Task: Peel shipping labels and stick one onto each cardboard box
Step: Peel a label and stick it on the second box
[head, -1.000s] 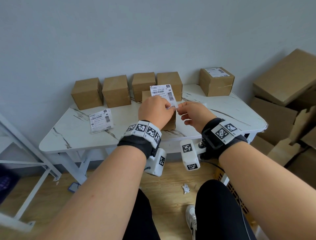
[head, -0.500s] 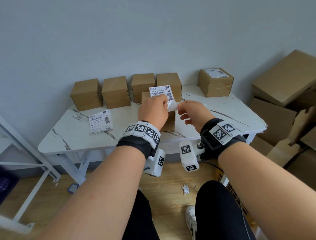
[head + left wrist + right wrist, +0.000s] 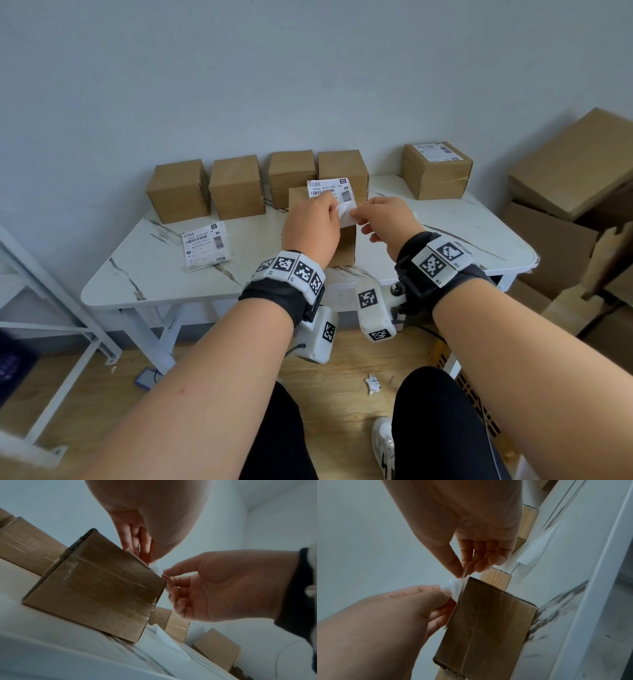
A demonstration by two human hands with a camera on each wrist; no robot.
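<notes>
While both hands [image 3: 310,224] pinch, label [image 3: 330,188] curls.

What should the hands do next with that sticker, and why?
Probably keep pulling the backing corner away with the right hand while the left hand holds the label. Only a corner looks peeled, and the box below has no label yet.

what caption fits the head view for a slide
Both hands peel a shipping label above a cardboard box on the marble table.
</notes>
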